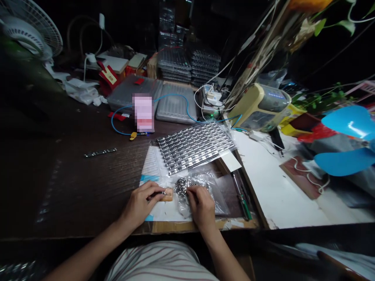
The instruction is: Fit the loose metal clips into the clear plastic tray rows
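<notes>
Dim room; dark wooden desk (73, 187), white fan (32, 29).

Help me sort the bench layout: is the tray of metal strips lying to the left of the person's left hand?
No, the tray of metal strips lies beyond and to the right of the left hand, past the pile of small metal parts.

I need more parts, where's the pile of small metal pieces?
In the head view, the pile of small metal pieces lies on clear plastic under the right hand.

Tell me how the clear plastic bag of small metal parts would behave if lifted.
The bag looks thin and crinkled, so it would probably sag. The shiny parts heaped at its mouth, under the right hand, are loose and would likely spill. Being metal, they may feel heavy for their size.
</notes>
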`<state>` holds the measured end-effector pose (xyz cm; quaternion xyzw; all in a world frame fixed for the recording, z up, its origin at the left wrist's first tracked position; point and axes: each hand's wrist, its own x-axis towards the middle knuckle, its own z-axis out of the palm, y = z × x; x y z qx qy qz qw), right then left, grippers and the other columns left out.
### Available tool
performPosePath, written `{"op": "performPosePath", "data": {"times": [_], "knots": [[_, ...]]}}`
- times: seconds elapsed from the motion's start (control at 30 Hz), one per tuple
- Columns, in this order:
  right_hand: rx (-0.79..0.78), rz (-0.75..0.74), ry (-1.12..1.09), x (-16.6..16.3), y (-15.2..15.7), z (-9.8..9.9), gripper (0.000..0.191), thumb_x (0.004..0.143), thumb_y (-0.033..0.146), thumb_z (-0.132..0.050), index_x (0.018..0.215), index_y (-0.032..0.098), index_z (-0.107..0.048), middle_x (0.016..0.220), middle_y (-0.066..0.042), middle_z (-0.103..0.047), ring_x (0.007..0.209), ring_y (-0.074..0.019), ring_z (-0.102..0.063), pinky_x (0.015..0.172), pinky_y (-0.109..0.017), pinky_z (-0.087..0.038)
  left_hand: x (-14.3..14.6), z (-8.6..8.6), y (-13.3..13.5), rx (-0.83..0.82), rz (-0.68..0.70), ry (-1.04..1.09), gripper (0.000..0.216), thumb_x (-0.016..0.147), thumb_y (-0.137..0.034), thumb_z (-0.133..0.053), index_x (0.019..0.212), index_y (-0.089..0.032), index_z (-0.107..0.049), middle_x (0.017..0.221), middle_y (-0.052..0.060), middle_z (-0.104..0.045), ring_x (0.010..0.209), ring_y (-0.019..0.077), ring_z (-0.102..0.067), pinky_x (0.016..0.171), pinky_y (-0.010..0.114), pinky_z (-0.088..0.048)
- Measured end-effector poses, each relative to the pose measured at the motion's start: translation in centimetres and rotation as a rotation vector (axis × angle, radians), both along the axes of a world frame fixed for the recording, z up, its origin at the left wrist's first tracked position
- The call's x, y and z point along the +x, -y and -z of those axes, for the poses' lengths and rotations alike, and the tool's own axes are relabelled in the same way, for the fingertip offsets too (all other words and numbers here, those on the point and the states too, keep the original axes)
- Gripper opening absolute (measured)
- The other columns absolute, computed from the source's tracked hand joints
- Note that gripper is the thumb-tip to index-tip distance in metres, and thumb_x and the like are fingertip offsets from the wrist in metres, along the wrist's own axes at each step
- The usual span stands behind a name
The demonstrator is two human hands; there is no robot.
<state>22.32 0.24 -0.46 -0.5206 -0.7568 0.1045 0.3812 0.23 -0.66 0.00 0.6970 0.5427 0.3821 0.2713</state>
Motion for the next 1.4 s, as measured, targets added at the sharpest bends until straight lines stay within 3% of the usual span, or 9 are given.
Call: {"op": "performPosePath", "data": {"times": [0.17,0.47,0.63,0.77,0.9,1.03,1.17,1.27,1.4], "knots": [[0.013,-0.035,-0.024,0.0,-0.1,-0.1,0.022,0.092,0.015,-0.048,0.107,0.021,-0.063,0.094,-0.006,-0.070,0.087,-0.0170,-0.064,0.076,-0.030,-0.051,0.2,0.5,0.1,0.081,0.026,-0.087,0.014,0.086,-0.025,-0.060,0.094,-0.024,-0.071,0.085,0.004,-0.066,0.081,0.0159,-0.063,0.074,0.026,-0.051],[0.015,-0.026,0.072,-0.1,0.2,-0.6,0.018,0.092,0.019,-0.051,0.098,0.023,-0.068,0.091,-0.005,-0.070,0.084,-0.0174,-0.064,0.073,-0.031,-0.046,0.4,0.1,0.1,0.075,0.051,-0.168,0.011,0.087,-0.022,-0.058,0.087,-0.022,-0.069,0.081,0.003,-0.064,0.079,0.0163,-0.061,0.071,0.027,-0.049],[-0.067,-0.081,0.083,-2.7,0.0,-1.7,0.010,0.089,0.028,-0.060,0.084,0.023,-0.068,0.078,-0.001,-0.070,0.073,-0.0148,-0.062,0.069,-0.028,-0.041,0.2,0.0,0.0,0.078,0.014,-0.082,0.012,0.087,-0.021,-0.057,0.089,-0.023,-0.069,0.086,0.004,-0.066,0.082,0.0168,-0.062,0.074,0.027,-0.050],[-0.087,-0.119,0.150,-5.1,-0.3,-1.7,0.008,0.084,0.033,-0.067,0.082,0.026,-0.070,0.085,0.000,-0.070,0.078,-0.0160,-0.058,0.070,-0.030,-0.036,-0.3,0.1,-0.2,0.071,-0.110,0.031,0.011,0.086,-0.023,-0.058,0.088,-0.022,-0.068,0.086,0.004,-0.066,0.083,0.0165,-0.063,0.074,0.026,-0.051],[-0.096,-0.126,0.191,-6.1,-0.4,-1.3,0.005,0.085,0.030,-0.067,0.087,0.029,-0.071,0.086,0.000,-0.068,0.079,-0.0168,-0.055,0.069,-0.032,-0.034,-0.5,0.2,-0.3,0.072,-0.118,0.053,0.010,0.085,-0.024,-0.059,0.088,-0.022,-0.068,0.086,0.003,-0.066,0.083,0.0165,-0.064,0.075,0.026,-0.050],[-0.106,-0.130,0.238,-5.1,-0.3,-1.7,0.017,0.086,0.029,-0.065,0.102,0.029,-0.069,0.095,-0.002,-0.066,0.085,-0.0182,-0.054,0.071,-0.032,-0.036,-0.4,0.3,-0.3,0.063,-0.108,0.054,0.011,0.086,-0.025,-0.058,0.089,-0.021,-0.068,0.086,0.004,-0.066,0.083,0.0164,-0.063,0.075,0.026,-0.050],[-0.068,-0.074,0.330,-2.2,-0.6,-2.0,0.027,0.088,0.025,-0.060,0.115,0.025,-0.063,0.112,-0.006,-0.064,0.093,-0.0222,-0.053,0.075,-0.035,-0.039,-0.4,0.1,-0.4,0.006,-0.115,0.064,0.011,0.085,-0.025,-0.059,0.089,-0.021,-0.069,0.088,0.004,-0.066,0.083,0.0162,-0.063,0.071,0.025,-0.051],[-0.052,-0.083,0.378,-0.3,-0.8,-1.4,0.025,0.088,0.026,-0.061,0.113,0.025,-0.064,0.111,-0.006,-0.064,0.094,-0.0235,-0.053,0.074,-0.035,-0.040,-0.1,-0.4,-0.7,-0.051,-0.103,0.078,0.011,0.085,-0.023,-0.059,0.090,-0.021,-0.068,0.088,0.003,-0.066,0.080,0.0151,-0.063,0.065,0.024,-0.050],[-0.015,-0.058,0.268,0.5,-0.6,-0.2,0.014,0.092,0.025,-0.054,0.096,0.023,-0.067,0.092,-0.005,-0.066,0.085,-0.0191,-0.056,0.074,-0.032,-0.040,0.8,-1.0,-1.1,-0.019,-0.024,0.041,0.010,0.086,-0.022,-0.059,0.090,-0.021,-0.068,0.088,0.003,-0.066,0.082,0.0149,-0.062,0.071,0.025,-0.049]]}}
